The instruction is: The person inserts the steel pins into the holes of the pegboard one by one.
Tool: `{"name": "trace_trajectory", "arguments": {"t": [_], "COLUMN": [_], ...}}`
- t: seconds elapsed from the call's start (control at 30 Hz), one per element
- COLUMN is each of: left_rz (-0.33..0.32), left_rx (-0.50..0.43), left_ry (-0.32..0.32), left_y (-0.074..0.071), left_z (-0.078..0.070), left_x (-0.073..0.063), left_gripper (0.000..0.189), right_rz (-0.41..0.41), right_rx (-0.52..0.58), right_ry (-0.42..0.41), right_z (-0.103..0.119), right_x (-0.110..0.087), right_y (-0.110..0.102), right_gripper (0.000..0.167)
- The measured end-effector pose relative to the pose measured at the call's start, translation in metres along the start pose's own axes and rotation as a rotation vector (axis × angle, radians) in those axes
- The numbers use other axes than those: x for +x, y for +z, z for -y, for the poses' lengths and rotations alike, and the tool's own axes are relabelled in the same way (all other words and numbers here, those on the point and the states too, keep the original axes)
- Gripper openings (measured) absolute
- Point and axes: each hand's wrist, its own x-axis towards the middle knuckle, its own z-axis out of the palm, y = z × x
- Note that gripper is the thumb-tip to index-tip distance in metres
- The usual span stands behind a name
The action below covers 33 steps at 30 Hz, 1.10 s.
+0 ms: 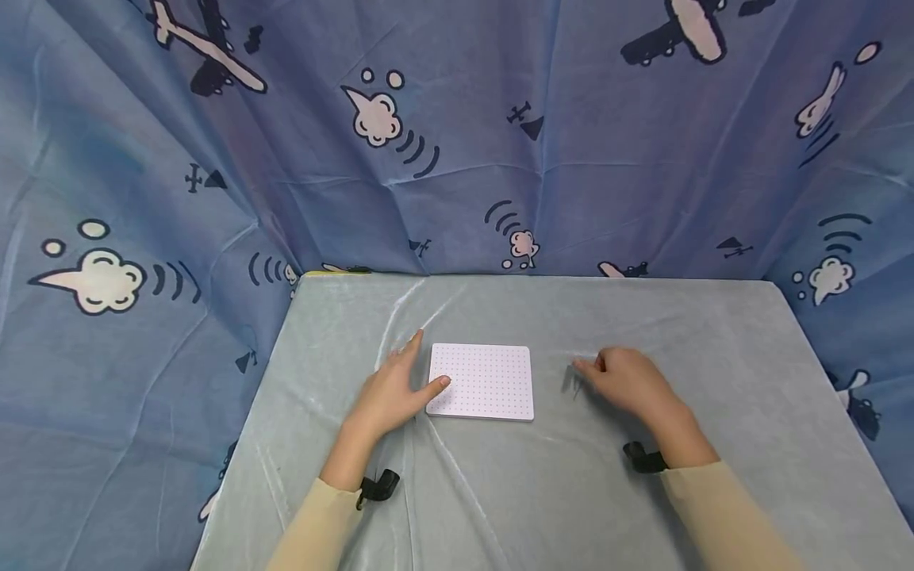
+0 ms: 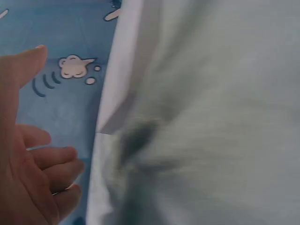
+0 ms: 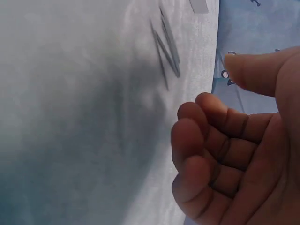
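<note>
A white board (image 1: 481,382) with a grid of small dots lies flat on the cloth. At its left side is my left hand (image 1: 391,394), fingers extended and thumb spread, the thumb overlapping the board's left edge in the head view. To the right of the board, my right hand (image 1: 631,384) hovers with its fingers loosely curled. In the right wrist view the right thumb stands apart from the fingers, with nothing between them. Thin grey slivers (image 3: 168,40), shaped like a narrow V, lie on the cloth just beyond the right fingertips.
A wrinkled pale grey-green cloth (image 1: 585,507) covers the table. Blue curtains (image 1: 457,198) printed with planes and clouds hang behind it and along both sides. A black camera strap (image 1: 378,485) sits on the left wrist and another camera (image 1: 645,457) on the right.
</note>
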Motion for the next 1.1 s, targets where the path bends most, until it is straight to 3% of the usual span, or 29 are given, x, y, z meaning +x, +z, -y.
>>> {"name": "trace_trajectory", "arguments": {"t": [0.23, 0.6, 1.1], "left_rz": [0.027, 0.019, 0.004], "left_rx": [-0.063, -0.085, -0.124], "left_ry": [-0.046, 0.009, 0.021], "left_y": [0.019, 0.036, 0.046], "left_z": [0.010, 0.023, 0.033], "left_x": [-0.022, -0.037, -0.041], "left_gripper": [0.102, 0.098, 0.104], "right_rz": [0.004, -0.026, -0.037], "right_rx": [0.075, 0.116, 0.050], "right_ry": [0.008, 0.039, 0.130], "right_z": [-0.009, -0.009, 0.006], "right_x": [-0.002, -0.001, 0.000], "right_y": [0.010, 0.025, 0.028], "right_gripper": [0.051, 0.053, 0.045]}}
